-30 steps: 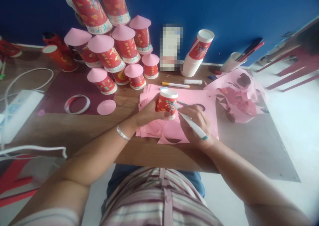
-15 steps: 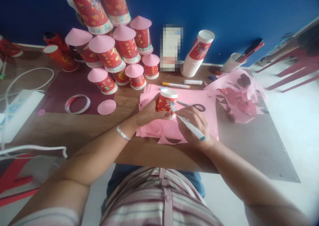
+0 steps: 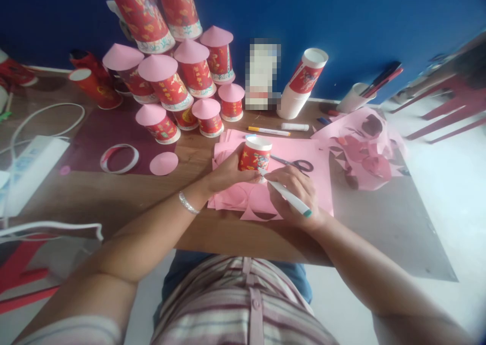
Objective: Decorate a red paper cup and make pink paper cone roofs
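My left hand (image 3: 230, 173) is wrapped round a small red paper cup (image 3: 255, 155) with a white rim and painted figures, held over the pink paper. Between the fingers of my right hand (image 3: 298, 193) is a white marker (image 3: 290, 198) with a green end, its tip at the white band near the cup's base. Behind that hand, dark-handled scissors (image 3: 302, 165) lie on the pink paper sheets (image 3: 319, 157), partly hidden by the cup. Cut-out curves show along the sheets' front edge.
Red cups with pink cone roofs (image 3: 157, 67) stand in several rows at the back left. A tape roll (image 3: 119, 158) and a pink cone (image 3: 164, 163) lie in front of them. Stacked cups (image 3: 302, 84), a yellow marker (image 3: 269, 131) and paper scraps (image 3: 364, 157) are farther right.
The marker tip has shifted slightly left and down along the cup's lower edge, and the right hand has moved a little with it. The cup stays in the left hand.
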`<state>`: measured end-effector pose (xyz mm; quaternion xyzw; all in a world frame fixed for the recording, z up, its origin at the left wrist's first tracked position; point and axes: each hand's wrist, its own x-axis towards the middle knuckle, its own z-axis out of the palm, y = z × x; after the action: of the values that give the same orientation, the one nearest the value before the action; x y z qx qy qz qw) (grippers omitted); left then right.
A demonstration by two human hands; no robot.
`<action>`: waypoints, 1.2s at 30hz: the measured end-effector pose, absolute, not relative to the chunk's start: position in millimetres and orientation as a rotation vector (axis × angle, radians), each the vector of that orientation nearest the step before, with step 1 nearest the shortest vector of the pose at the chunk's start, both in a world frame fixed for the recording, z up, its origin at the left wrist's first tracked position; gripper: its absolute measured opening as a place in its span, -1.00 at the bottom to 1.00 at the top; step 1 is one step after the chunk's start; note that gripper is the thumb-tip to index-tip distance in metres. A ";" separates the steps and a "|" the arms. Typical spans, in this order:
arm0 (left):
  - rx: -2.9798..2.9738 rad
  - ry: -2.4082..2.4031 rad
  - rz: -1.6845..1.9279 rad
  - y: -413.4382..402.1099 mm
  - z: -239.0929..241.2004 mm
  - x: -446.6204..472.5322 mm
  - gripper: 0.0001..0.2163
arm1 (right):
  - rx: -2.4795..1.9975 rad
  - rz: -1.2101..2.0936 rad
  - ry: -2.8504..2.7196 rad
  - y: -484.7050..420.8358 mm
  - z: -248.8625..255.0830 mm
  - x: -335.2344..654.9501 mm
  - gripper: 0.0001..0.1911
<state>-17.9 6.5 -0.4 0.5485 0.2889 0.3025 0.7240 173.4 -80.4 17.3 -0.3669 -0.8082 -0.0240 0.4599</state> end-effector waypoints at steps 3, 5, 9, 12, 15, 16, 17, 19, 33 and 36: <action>1.217 0.638 0.662 6.2 -0.8 -18.2 -0.34 | -0.898 -0.083 -1.973 -80.8 17.2 173.7 -0.64; 1.226 0.644 0.666 6.3 -2.3 -18.3 -0.34 | -0.902 -0.111 -1.948 -81.4 16.3 174.3 -0.62; 1.244 0.634 0.684 6.4 -4.8 -17.4 -0.32 | -0.943 -0.110 -1.932 -82.3 13.8 175.9 -0.62; 1.241 0.631 0.689 6.1 -4.5 -16.5 -0.32 | -0.959 -0.114 -1.921 -82.0 12.9 176.5 -0.62; 1.231 0.616 0.681 5.8 -4.0 -16.6 -0.34 | -0.968 -0.127 -1.916 -81.1 12.7 176.5 -0.61; 1.231 0.609 0.678 5.7 -4.2 -16.8 -0.34 | -0.975 -0.127 -1.915 -80.9 12.7 176.4 -0.60; 1.232 0.604 0.677 5.7 -4.7 -17.0 -0.34 | -0.983 -0.125 -1.916 -80.8 12.8 176.3 -0.60; 1.234 0.598 0.677 5.7 -6.1 -17.3 -0.34 | -0.999 -0.128 -1.918 -80.7 12.8 176.3 -0.60; 1.295 0.633 0.703 9.1 -11.3 -17.3 -0.31 | -0.909 -0.078 -1.972 -78.6 11.4 175.7 -0.64; 1.298 0.627 0.702 9.3 -13.2 -17.3 -0.32 | -0.919 -0.073 -1.984 -79.0 15.1 173.8 -0.66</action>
<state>-17.3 9.3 -13.2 0.5816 0.2809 0.3148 0.6955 173.8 -79.0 15.1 -0.3733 -0.8057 -0.0296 0.4589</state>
